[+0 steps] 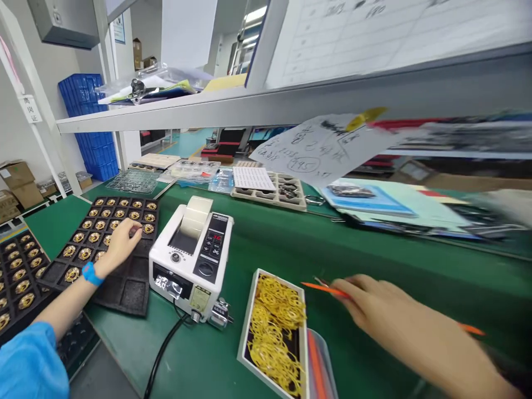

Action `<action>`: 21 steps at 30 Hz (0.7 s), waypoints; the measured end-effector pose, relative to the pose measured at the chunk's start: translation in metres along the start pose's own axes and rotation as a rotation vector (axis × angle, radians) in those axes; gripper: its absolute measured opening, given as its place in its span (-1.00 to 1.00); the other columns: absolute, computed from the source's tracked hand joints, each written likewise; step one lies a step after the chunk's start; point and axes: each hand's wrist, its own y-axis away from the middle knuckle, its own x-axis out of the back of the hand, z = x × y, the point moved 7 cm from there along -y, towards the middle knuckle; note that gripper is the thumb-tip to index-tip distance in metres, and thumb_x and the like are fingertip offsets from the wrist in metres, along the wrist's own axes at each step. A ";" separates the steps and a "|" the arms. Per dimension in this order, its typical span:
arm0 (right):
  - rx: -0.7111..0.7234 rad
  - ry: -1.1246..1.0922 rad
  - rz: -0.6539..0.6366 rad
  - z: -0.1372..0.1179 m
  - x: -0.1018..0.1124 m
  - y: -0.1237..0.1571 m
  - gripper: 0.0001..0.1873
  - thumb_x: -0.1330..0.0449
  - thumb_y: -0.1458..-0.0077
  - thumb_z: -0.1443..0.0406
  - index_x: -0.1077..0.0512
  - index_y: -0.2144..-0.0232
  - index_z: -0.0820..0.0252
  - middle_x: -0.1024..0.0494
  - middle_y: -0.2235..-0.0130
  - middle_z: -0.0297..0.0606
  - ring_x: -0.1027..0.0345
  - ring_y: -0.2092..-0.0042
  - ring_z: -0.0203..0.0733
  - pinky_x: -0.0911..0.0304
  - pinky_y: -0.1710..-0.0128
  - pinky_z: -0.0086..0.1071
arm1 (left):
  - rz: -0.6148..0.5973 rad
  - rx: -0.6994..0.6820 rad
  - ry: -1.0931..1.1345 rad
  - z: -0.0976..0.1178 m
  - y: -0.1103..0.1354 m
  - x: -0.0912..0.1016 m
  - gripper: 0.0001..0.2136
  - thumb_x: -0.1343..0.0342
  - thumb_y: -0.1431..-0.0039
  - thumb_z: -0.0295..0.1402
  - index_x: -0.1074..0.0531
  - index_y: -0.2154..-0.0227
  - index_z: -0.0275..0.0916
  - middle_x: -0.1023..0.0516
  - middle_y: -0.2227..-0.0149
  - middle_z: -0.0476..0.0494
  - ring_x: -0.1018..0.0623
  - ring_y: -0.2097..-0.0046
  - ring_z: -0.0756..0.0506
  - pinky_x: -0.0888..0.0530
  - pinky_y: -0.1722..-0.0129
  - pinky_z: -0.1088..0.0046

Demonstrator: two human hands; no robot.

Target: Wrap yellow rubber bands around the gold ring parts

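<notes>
My left hand [120, 242], with a blue band on the wrist, reaches over a black compartment tray [133, 295] of round gold-coloured parts [94, 237]. Its fingertips are pinched together beside one gold part; whether they grip anything is hidden. Blurred by motion, my right hand [374, 305] is closed round a thin orange pointed stick-like tool [322, 287], whose tip points left. A small metallic tip shows by these fingers. Between the hands stand a white tape dispenser [189, 271] with a roll of clear tape [197, 216], and a white box [246, 338] of yellow loops [276, 327].
A second black tray [19, 271] of gold parts lies at far left. Beside the yellow loops is a clear container [328, 366] with an orange strip. A black cable [160, 354] runs toward the front edge. Papers [440, 213] and a beige tray [291, 191] line the back, beneath a shelf [187, 115].
</notes>
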 end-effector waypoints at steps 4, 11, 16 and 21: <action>0.012 0.127 -0.130 0.003 -0.020 -0.013 -0.75 -0.11 -0.09 0.50 -0.49 0.54 0.23 -0.44 0.50 -0.08 -0.39 0.42 -0.10 -0.08 0.57 -0.36 | -0.204 0.130 -0.138 -0.036 -0.045 -0.049 -0.80 -0.11 -0.24 -0.30 -0.45 0.15 -0.30 -0.52 0.13 -0.18 -0.54 0.12 -0.12 -0.51 0.10 0.21; -0.160 0.251 -0.056 -0.016 0.013 0.029 -0.80 -0.04 -0.17 0.39 -0.47 0.39 0.23 -0.47 0.38 -0.13 -0.38 0.31 -0.06 -0.08 0.52 -0.37 | -0.325 0.207 -0.123 -0.048 -0.068 -0.077 -0.68 -0.10 -0.25 -0.26 -0.37 -0.01 -0.28 -0.46 -0.02 -0.23 -0.52 0.04 -0.16 -0.51 0.07 0.15; -0.107 0.176 0.018 -0.061 0.045 0.063 -0.75 -0.01 -0.19 0.37 -0.43 0.46 0.19 -0.49 0.40 -0.17 -0.37 0.36 -0.13 -0.15 0.44 -0.36 | -0.174 0.200 0.112 -0.039 -0.089 -0.040 -0.79 -0.06 -0.27 -0.26 -0.40 0.19 -0.33 -0.51 0.26 -0.11 -0.55 0.24 -0.07 -0.54 0.22 0.28; -0.299 -0.292 0.045 -0.082 0.056 0.082 -0.63 0.09 -0.28 0.19 -0.43 0.44 0.12 -0.51 0.40 -0.25 -0.38 0.42 -0.22 -0.09 0.59 -0.45 | 0.066 0.126 0.432 0.038 -0.054 0.018 -0.82 0.15 -0.31 -0.21 -0.21 0.17 -0.19 -0.50 0.32 -0.01 -0.60 0.25 -0.02 -0.57 0.26 0.41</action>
